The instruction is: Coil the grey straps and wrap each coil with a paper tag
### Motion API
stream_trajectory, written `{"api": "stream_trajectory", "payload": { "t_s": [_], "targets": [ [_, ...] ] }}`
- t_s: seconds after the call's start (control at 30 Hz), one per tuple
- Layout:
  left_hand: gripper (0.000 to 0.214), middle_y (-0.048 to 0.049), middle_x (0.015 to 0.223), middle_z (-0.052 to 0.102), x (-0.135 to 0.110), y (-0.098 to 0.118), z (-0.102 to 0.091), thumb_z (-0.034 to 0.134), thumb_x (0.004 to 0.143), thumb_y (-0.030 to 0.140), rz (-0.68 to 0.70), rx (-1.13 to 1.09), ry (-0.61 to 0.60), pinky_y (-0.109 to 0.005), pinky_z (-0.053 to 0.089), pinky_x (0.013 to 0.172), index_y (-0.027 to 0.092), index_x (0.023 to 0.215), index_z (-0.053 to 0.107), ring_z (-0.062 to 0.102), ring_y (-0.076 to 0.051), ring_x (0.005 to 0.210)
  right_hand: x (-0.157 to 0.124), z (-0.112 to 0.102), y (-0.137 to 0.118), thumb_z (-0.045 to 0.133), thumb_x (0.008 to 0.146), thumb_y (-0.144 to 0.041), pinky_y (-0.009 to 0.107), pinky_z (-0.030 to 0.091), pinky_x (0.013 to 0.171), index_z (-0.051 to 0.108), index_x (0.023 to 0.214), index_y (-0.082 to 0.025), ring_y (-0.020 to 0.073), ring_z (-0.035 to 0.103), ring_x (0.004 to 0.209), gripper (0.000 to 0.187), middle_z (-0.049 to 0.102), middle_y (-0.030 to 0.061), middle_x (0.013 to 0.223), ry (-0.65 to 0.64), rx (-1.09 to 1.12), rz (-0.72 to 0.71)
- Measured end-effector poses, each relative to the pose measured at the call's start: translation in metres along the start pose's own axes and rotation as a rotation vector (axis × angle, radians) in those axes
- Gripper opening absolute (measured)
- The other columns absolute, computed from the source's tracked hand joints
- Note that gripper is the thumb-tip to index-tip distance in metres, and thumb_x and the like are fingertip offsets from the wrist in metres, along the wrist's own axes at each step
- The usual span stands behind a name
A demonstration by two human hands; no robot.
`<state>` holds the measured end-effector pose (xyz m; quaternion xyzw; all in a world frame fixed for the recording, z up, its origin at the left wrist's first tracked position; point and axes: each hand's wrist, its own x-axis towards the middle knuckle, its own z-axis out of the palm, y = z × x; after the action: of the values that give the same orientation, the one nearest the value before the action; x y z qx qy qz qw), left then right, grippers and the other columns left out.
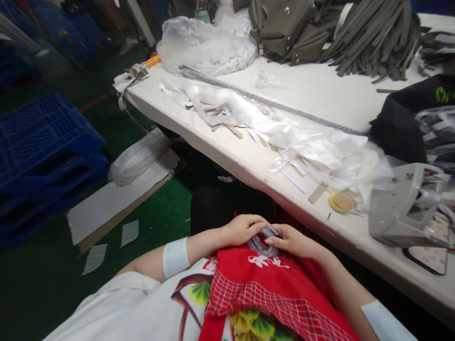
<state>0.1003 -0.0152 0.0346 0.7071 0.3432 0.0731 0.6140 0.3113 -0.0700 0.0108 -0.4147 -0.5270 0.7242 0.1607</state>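
Observation:
Both my hands rest in my lap over a red apron (pixel 270 289), just below the white table's edge (pixel 249 166). My left hand (pixel 243 228) curls its fingers over a small bundle of grey strips (pixel 262 241). My right hand (pixel 291 240) pinches the same bundle from the right side. The bundle lies between the two hands and is partly hidden by the fingers.
On the table lie crumpled white backing strips (pixel 284 132), a long grey strip (pixel 270 102), a plastic bag (pixel 206 47), olive bags and straps (pixel 337 33), a black cloth (pixel 405 118), a grey device (pixel 401 208) and a phone (pixel 432 251). Blue crates (pixel 42 151) and cardboard (pixel 117 199) sit on the green floor.

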Motion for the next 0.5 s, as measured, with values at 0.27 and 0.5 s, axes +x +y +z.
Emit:
{"api": "stream_trajectory", "payload": {
  "t_s": [0.27,0.5],
  "targets": [
    [0.031,-0.0049,0.100,0.069,0.004,0.009,0.002,0.041,0.094,0.029,0.007,0.097,0.014,-0.024,0.046,0.088,0.017,0.102,0.068,0.062,-0.016,0.095,-0.004,0.008,0.001,0.047,0.090,-0.059,0.023,0.035,0.057,0.061,0.093,-0.013,0.0097,0.039,0.062,0.048,0.051,-0.0005,0.073,0.133,0.188,-0.008],
    [0.032,-0.0040,0.092,0.070,0.005,0.012,0.005,0.043,0.094,0.034,0.006,0.128,0.034,-0.024,0.046,0.084,0.019,0.095,0.071,0.061,-0.017,0.090,-0.013,-0.011,-0.032,0.039,0.095,-0.051,0.028,0.044,0.070,0.065,0.084,-0.017,0.0159,0.055,0.072,0.044,0.064,0.0023,0.079,0.234,-0.340,0.014]
  ]
}}
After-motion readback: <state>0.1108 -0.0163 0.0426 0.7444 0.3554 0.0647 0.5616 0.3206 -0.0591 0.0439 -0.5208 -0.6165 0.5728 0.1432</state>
